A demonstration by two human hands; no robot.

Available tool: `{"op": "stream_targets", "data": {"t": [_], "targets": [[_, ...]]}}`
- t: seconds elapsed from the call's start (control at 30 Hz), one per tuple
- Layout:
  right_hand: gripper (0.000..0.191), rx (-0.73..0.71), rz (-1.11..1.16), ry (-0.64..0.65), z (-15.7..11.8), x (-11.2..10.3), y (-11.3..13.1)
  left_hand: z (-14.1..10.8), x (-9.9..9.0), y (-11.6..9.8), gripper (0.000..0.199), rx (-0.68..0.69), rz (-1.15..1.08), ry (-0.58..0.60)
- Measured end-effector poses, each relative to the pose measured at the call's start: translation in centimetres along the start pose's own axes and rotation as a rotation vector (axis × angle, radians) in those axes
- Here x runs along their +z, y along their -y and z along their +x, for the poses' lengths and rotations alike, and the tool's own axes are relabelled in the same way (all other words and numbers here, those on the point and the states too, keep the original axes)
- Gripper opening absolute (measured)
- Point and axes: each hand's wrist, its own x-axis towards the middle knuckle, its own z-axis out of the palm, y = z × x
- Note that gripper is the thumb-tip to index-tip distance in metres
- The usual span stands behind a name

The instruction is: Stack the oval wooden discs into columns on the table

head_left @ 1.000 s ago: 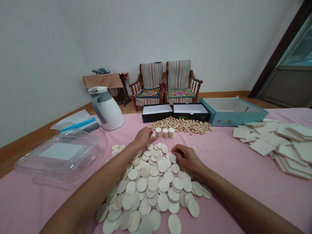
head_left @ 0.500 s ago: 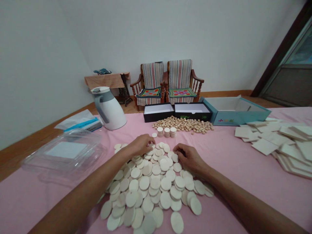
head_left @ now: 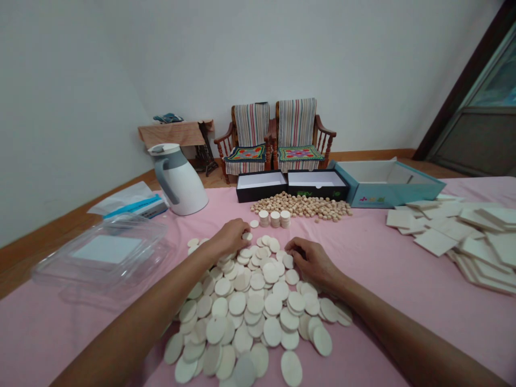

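A heap of thin, pale round wooden discs (head_left: pixel 255 303) spreads over the pink cloth in front of me. At the heap's far left side, my left hand (head_left: pixel 230 236) pinches one wooden disc (head_left: pixel 247 236) in its fingertips. My right hand (head_left: pixel 312 260) rests by the far right edge of the heap, fingers curled, thumb side close to a disc (head_left: pixel 287 261); whether its fingers grip anything is hidden. Just beyond my hands stand three short stacks of discs (head_left: pixel 274 219), and a single disc (head_left: pixel 253 224) lies flat to their left.
Small wooden beads (head_left: pixel 302 206) lie before two black boxes (head_left: pixel 262 193) and a blue box (head_left: pixel 393 194). Square wooden boards (head_left: pixel 437 242) are piled right. A white jug (head_left: pixel 186 185), a blue-and-white packet (head_left: pixel 139 207) and a clear plastic container (head_left: pixel 100 258) sit left.
My left hand has shifted slightly away from me, and the disc at its fingertips now shows more clearly, lifted off the heap's edge. My right hand stays in place.
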Motion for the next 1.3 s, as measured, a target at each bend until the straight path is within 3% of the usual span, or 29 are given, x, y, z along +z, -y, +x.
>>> {"op": "stream_targets", "data": {"t": [0.3, 0.53, 0.9, 1.03, 1.1, 1.2, 1.3], "targets": [[0.019, 0.005, 0.005, -0.003, 0.0, 0.2, -0.1, 2.9, -0.5, 0.6, 0.020, -0.081, -0.025, -0.110], [0.019, 0.006, 0.002, -0.013, 0.0, 0.1, 0.1, 4.4, 0.8, 0.8, 0.015, -0.059, -0.047, -0.109], [0.020, 0.007, -0.008, 0.000, 0.0, 0.0, 0.2, 4.5, 2.0, 1.4, 0.014, -0.017, -0.115, -0.141], [0.020, 0.002, -0.011, 0.000, 0.0, 0.0, 0.1, 3.9, 1.4, 1.5, 0.030, -0.038, -0.132, -0.175], [0.020, 0.001, -0.005, 0.000, 0.0, 0.1, 0.0, 3.1, 0.8, 1.3, 0.028, -0.038, -0.134, -0.191], [0.020, -0.003, 0.001, 0.001, 0.1, 0.1, -0.2, 1.7, -0.1, 0.1, 0.013, 0.053, -0.154, -0.136], [0.019, 0.006, 0.002, 0.004, 0.1, 0.1, -0.1, 0.7, 0.0, -1.7, 0.023, 0.190, -0.172, -0.053]]}}
